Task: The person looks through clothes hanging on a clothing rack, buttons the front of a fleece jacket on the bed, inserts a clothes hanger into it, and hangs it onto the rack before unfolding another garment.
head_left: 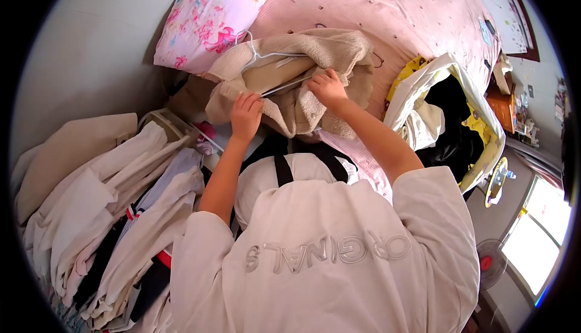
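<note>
A beige fleece jacket (360, 60) lies spread at the bed's near edge, its front parted. Inside it sits a white clothes hanger (259, 55), hook toward the pillow, with its bottom bar crossing the opening. My left hand (247, 115) is closed on the jacket's left front edge, near one end of that bar. On the opposite side, my right hand (327, 88) pinches the right front edge, close to the bar's other end. Whether the fingers also touch the hanger I cannot tell.
A floral pillow (212, 21) rests on the pink bedsheet (339, 0). Many clothes (109, 206) hang on a rack at left. To the right stands a basket with a white rim (493, 121), holding dark and white clothes. A fan (490, 260) is near the window.
</note>
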Action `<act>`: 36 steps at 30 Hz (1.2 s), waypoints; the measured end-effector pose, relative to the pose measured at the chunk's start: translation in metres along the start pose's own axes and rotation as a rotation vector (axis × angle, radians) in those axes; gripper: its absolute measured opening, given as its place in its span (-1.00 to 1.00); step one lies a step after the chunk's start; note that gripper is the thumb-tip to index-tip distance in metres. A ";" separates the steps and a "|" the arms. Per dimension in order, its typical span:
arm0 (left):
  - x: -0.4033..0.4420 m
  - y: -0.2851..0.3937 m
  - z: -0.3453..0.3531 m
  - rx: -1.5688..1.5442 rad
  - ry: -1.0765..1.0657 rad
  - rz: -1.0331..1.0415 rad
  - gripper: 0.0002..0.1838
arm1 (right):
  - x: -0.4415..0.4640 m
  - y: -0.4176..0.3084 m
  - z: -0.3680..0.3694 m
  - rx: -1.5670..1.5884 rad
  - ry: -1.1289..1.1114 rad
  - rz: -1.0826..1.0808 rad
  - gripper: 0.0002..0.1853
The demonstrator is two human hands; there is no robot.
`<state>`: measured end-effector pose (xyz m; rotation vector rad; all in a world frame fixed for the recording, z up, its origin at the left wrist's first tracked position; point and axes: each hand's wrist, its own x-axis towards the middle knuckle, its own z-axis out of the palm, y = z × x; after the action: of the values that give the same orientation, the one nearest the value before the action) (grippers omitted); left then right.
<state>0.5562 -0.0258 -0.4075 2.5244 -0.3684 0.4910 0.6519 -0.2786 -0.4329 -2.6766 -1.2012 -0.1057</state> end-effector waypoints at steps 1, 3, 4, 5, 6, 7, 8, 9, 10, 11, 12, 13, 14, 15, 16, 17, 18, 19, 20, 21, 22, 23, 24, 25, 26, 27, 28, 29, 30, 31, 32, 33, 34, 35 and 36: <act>-0.001 0.002 -0.006 0.006 0.028 -0.025 -0.81 | 0.000 0.000 -0.003 0.007 0.040 -0.011 -0.87; -0.002 0.005 -0.016 0.019 0.088 -0.071 -0.79 | 0.000 -0.002 -0.010 0.019 0.121 -0.031 -0.87; -0.003 0.005 -0.018 0.029 0.102 -0.081 -0.78 | -0.001 -0.002 -0.010 0.011 0.121 -0.026 -0.86; -0.004 0.006 -0.019 0.037 0.114 -0.091 -0.78 | -0.001 -0.005 -0.012 0.003 0.114 -0.009 -0.81; -0.005 0.008 -0.020 0.044 0.126 -0.100 -0.77 | -0.003 -0.008 -0.014 -0.005 0.105 0.010 -0.75; -0.007 0.010 -0.019 0.049 0.117 -0.111 -0.79 | -0.006 -0.011 -0.016 -0.015 0.097 0.030 -0.70; -0.007 0.011 -0.017 0.054 0.110 -0.120 -0.80 | -0.006 -0.015 -0.019 0.038 0.120 0.091 -0.62; -0.007 0.012 -0.015 0.057 0.104 -0.126 -0.81 | -0.005 -0.020 -0.023 0.089 0.144 0.152 -0.53; -0.006 0.014 -0.013 0.050 0.065 -0.154 -0.83 | -0.005 -0.024 -0.025 0.139 0.169 0.215 -0.45; -0.004 0.017 -0.010 0.042 0.025 -0.180 -0.85 | -0.007 -0.027 -0.024 0.163 0.212 0.284 -0.39; -0.003 0.019 -0.008 0.034 -0.015 -0.206 -0.87 | -0.011 -0.029 -0.017 0.188 0.255 0.353 -0.33; -0.001 0.022 -0.005 0.030 -0.045 -0.195 -0.88 | -0.015 -0.031 -0.013 0.215 0.296 0.422 -0.27; 0.001 0.026 -0.001 0.028 -0.075 -0.184 -0.90 | -0.017 -0.035 -0.011 0.206 0.350 0.446 -0.28; 0.003 0.028 0.002 0.027 -0.105 -0.172 -0.91 | -0.020 -0.038 -0.008 0.224 0.390 0.479 -0.30; 0.006 0.029 0.007 0.043 -0.090 -0.138 -0.91 | -0.023 -0.041 -0.003 0.242 0.431 0.513 -0.32; 0.007 0.030 0.012 0.058 -0.076 -0.105 -0.90 | -0.023 -0.044 -0.003 0.260 0.470 0.548 -0.34; 0.007 0.031 0.017 0.071 -0.063 -0.073 -0.89 | -0.024 -0.047 -0.002 0.287 0.494 0.585 -0.36; 0.006 0.031 0.021 0.094 -0.070 -0.082 -0.89 | -0.025 -0.050 -0.001 0.313 0.516 0.622 -0.39; 0.006 0.033 0.022 0.116 -0.077 -0.092 -0.88 | -0.027 -0.052 -0.002 0.340 0.536 0.659 -0.41; 0.005 0.034 0.023 0.139 -0.084 -0.102 -0.88 | -0.026 -0.052 -0.003 0.352 0.586 0.698 -0.42; 0.004 0.034 0.023 0.140 -0.097 -0.119 -0.88 | -0.023 -0.049 -0.003 0.364 0.636 0.736 -0.42; 0.003 0.036 0.019 0.141 -0.110 -0.137 -0.88 | -0.019 -0.046 -0.005 0.377 0.686 0.772 -0.43; 0.002 0.037 0.016 0.143 -0.124 -0.156 -0.88 | -0.013 -0.043 -0.012 0.335 0.703 0.772 -0.45; 0.001 0.038 0.011 0.049 -0.125 -0.231 -0.87 | -0.009 -0.037 -0.022 0.292 0.720 0.772 -0.47; 0.001 0.037 0.004 -0.045 -0.123 -0.305 -0.87 | -0.001 -0.029 -0.035 0.249 0.739 0.769 -0.49; 0.004 0.034 -0.002 -0.140 -0.120 -0.376 -0.86 | 0.008 -0.022 -0.049 0.165 0.685 0.729 -0.53; 0.011 0.028 -0.010 -0.087 -0.097 -0.434 -0.85 | 0.017 -0.014 -0.065 0.080 0.630 0.690 -0.56; 0.020 0.018 -0.020 -0.035 -0.074 -0.493 -0.83 | 0.024 -0.006 -0.075 -0.004 0.573 0.650 -0.59; 0.029 0.007 -0.026 0.018 -0.051 -0.552 -0.82 | 0.033 0.009 -0.076 0.062 0.406 0.591 -0.59; 0.039 -0.008 -0.028 0.137 0.004 -0.464 -0.79 | 0.044 0.028 -0.075 0.127 0.239 0.528 -0.59; 0.051 -0.022 -0.026 0.256 0.061 -0.376 -0.77 | 0.055 0.040 -0.074 0.189 0.073 0.460 -0.59; 0.064 -0.030 -0.021 0.333 -0.038 -0.352 -0.77 | 0.068 0.041 -0.073 0.156 -0.022 0.459 -0.61; 0.076 -0.036 -0.015 0.411 -0.139 -0.328 -0.77 | 0.082 0.038 -0.070 0.122 -0.118 0.458 -0.62; 0.086 -0.042 -0.011 0.488 -0.237 -0.305 -0.77 | 0.095 0.034 -0.068 0.087 -0.212 0.454 -0.64; 0.087 -0.053 0.003 0.543 -0.228 -0.267 -0.77 | 0.105 0.031 -0.063 0.035 -0.315 0.377 -0.64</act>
<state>0.6536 0.0016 -0.3981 3.1071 0.0365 0.2149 0.7455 -0.2354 -0.3610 -2.9064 -0.7333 0.4021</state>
